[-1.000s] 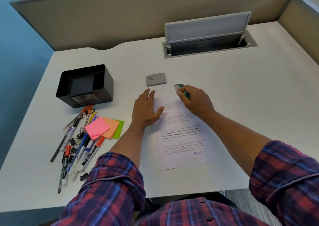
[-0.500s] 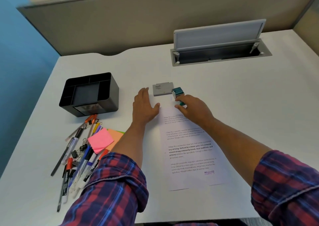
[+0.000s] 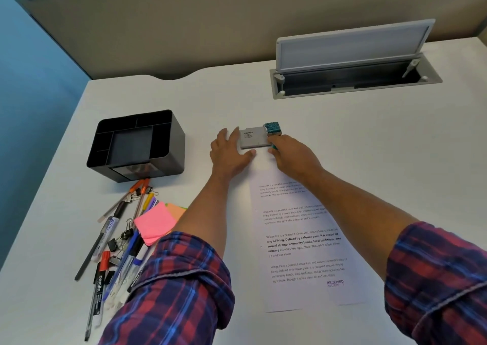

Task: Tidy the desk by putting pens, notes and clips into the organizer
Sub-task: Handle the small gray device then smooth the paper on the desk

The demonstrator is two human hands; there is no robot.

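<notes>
A black organizer (image 3: 137,144) with several compartments stands at the left of the white desk (image 3: 369,147). In front of it lies a heap of pens (image 3: 116,242) mixed with black binder clips (image 3: 123,235), and beside it pink sticky notes (image 3: 155,223) on orange ones (image 3: 176,209). My left hand (image 3: 230,153) lies flat, its fingers and thumb touching the left and near edges of a grey stamp pad (image 3: 253,138). My right hand (image 3: 292,157) pinches a teal stamp (image 3: 272,128) at the pad's right end.
A printed sheet (image 3: 303,242) with a purple RECEIVED mark lies under my right forearm. An open cable hatch (image 3: 353,78) with a raised lid sits at the back right. A beige partition runs behind the desk.
Both hands have moved off the top of the sheet to the stamp pad. My right hand carried the teal stamp to the pad's right end; my left hand now touches the pad.
</notes>
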